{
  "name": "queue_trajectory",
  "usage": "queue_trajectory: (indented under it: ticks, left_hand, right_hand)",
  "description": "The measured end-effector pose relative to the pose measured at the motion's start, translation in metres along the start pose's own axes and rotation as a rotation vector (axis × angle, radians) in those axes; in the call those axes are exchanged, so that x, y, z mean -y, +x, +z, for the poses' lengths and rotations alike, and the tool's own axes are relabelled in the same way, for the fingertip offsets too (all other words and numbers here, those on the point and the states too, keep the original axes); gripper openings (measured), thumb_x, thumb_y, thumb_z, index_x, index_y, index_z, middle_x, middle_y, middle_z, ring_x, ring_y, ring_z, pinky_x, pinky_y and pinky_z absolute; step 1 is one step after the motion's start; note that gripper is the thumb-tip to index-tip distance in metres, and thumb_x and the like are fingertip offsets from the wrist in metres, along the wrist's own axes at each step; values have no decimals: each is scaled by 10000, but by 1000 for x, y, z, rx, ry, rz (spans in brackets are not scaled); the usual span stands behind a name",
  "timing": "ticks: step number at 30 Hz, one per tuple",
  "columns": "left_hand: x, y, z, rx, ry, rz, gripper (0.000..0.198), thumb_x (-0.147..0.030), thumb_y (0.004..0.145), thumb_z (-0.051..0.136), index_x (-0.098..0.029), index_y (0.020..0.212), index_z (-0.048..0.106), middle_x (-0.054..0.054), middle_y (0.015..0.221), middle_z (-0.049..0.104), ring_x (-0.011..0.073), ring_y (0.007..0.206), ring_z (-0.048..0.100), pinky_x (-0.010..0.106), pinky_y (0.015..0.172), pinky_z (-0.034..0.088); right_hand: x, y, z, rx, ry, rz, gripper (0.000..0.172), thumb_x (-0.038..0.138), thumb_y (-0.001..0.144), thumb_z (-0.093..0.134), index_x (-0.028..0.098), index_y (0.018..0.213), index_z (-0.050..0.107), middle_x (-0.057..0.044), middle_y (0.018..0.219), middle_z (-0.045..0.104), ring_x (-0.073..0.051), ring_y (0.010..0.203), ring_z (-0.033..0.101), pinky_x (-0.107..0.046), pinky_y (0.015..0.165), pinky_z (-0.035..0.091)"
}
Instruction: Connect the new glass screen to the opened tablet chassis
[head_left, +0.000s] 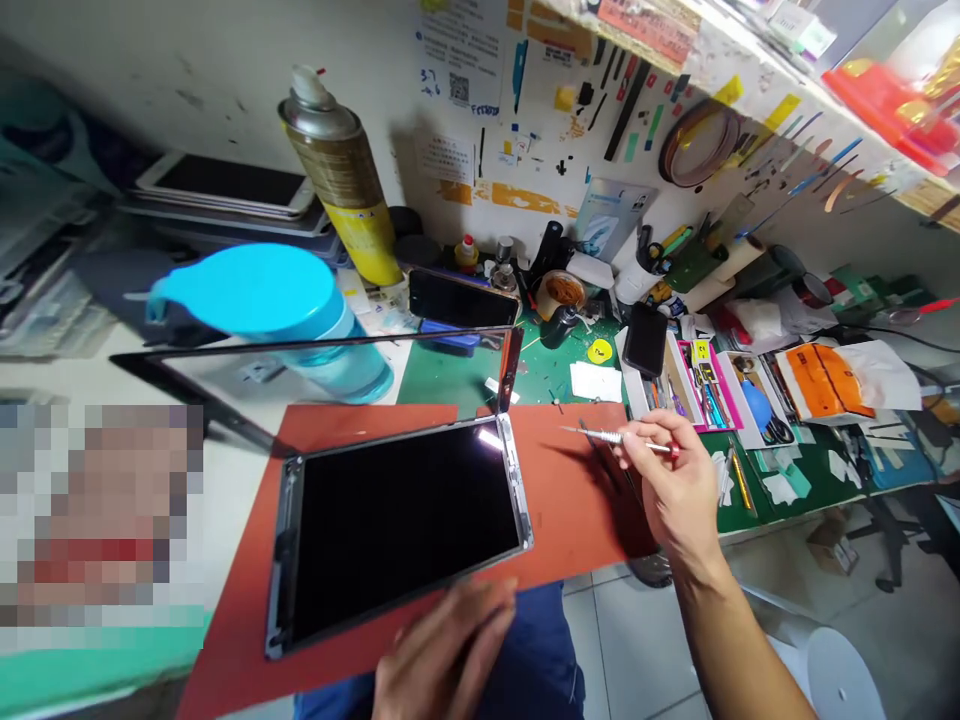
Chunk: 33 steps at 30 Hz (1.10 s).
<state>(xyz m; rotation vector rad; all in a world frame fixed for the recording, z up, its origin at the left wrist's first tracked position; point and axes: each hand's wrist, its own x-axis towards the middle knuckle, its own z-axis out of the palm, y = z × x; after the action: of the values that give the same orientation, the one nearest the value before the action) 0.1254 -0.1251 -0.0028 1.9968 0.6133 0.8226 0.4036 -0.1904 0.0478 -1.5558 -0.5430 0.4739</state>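
Note:
My right hand grips a slim precision screwdriver with a red end cap, its tip pointing left over the red-brown mat. Left of it lies an opened tablet with a black screen and bare metal end strips. Its black-framed front glass stands raised along the far edge. Just below the tablet's near edge is my left hand, fingers drawn together and slightly blurred. Whatever those fingertips may hold is too small to make out.
Behind the glass stand a blue-lidded jug and a yellow spray can. A phone leans at the back. Tool trays and an orange tissue pack line the right. A shelf overhangs the bench.

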Motion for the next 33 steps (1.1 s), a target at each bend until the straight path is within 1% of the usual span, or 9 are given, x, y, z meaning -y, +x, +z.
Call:
queue_trajectory:
  ticks: [2, 4, 6, 9, 12, 16, 21, 26, 33]
  left_hand:
    - [-16, 25, 7, 40, -251, -357, 207, -381, 1017, 662, -234, 1053, 804, 22, 823, 802, 123, 601, 721, 189, 575, 580]
    - [-30, 45, 19, 96, -533, -628, 356, -524, 969, 696, -188, 1037, 794, 38, 765, 773, 74, 416, 535, 191, 382, 406]
    - [-39, 55, 31, 132, -712, -750, 461, -590, 871, 785, -165, 1048, 787, 98, 930, 802, 44, 420, 475, 187, 358, 301]
    - [-48, 54, 43, 135, -819, -800, 512, -600, 788, 860, -145, 1009, 778, 123, 909, 802, 32, 435, 440, 178, 380, 241]
    - [-55, 47, 48, 110, -843, -763, 465, -580, 792, 866, -141, 915, 775, 113, 846, 801, 30, 427, 427, 178, 386, 240]
    - [-62, 37, 56, 97, -830, -653, 348, -498, 868, 830, -152, 892, 798, 104, 852, 815, 29, 419, 442, 176, 386, 292]
    - [-61, 24, 74, 13, -719, -328, 174, -335, 970, 743, -189, 931, 829, 69, 865, 822, 42, 394, 505, 193, 410, 421]
    - [-51, 14, 79, -26, -641, -179, 117, -217, 975, 729, -233, 974, 845, 51, 977, 833, 46, 434, 568, 206, 476, 514]
    - [-39, 7, 77, 1, -553, -21, 243, -114, 961, 717, -293, 1067, 843, 21, 1047, 838, 52, 496, 619, 197, 520, 555]
  right_hand:
    - [5, -31, -10, 69, 75, 55, 307, 288, 922, 840, 274, 1175, 667, -10, 977, 757, -148, 784, 711, -279, 712, 587]
    - [6, -59, -19, 92, 82, 73, 315, 256, 927, 836, 276, 1197, 675, -18, 991, 757, -153, 832, 715, -280, 750, 584]
    - [4, -81, -26, 86, 80, 73, 317, 243, 930, 833, 275, 1206, 680, -26, 1006, 756, -163, 891, 719, -286, 800, 584]
    - [0, -105, -35, 65, 96, 82, 309, 244, 936, 829, 274, 1206, 684, -35, 1033, 756, -171, 942, 718, -306, 866, 582]
    - [0, -120, -39, 23, 132, 102, 318, 247, 918, 850, 270, 1192, 692, -39, 1042, 758, -167, 954, 711, -297, 868, 578]
    - [6, -131, -32, -110, 336, 215, 331, 294, 864, 899, 257, 1118, 690, -7, 941, 724, -109, 739, 637, -222, 677, 542]
    - [8, -137, -21, -261, 467, 335, 266, 367, 896, 854, 227, 932, 630, 17, 855, 610, -102, 700, 593, -215, 643, 554]
    - [8, -147, -35, -292, 331, 91, 250, 334, 951, 792, 266, 1126, 627, 18, 840, 684, -104, 582, 610, -206, 500, 510]
    - [13, -161, -49, -241, 94, -130, 236, 225, 986, 752, 279, 1188, 642, -17, 951, 784, -138, 613, 734, -246, 536, 598]
